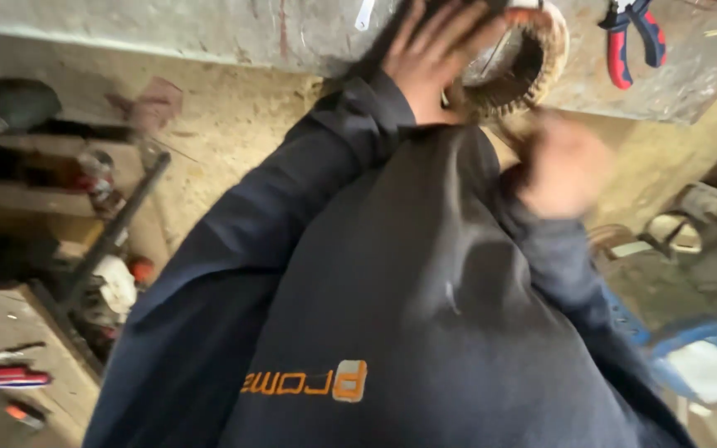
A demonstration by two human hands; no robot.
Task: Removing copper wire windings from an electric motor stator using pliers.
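My left hand [433, 54] rests with spread fingers on the side of a round motor stator [518, 66], a metal ring with copper windings inside, at the edge of a grey workbench [209, 29]. My right hand [564, 166] is blurred in motion just below the stator, apart from it, and I cannot tell whether it holds anything. My dark sweatshirt [392, 315] fills the middle of the view.
Red and blue pliers [636, 37] lie on the bench at the top right. Shelves with cluttered tools [97, 178] stand at the left, with red-handled tools [14, 377] lower down. Machine parts [707, 224] and a blue object [703, 348] sit at the right.
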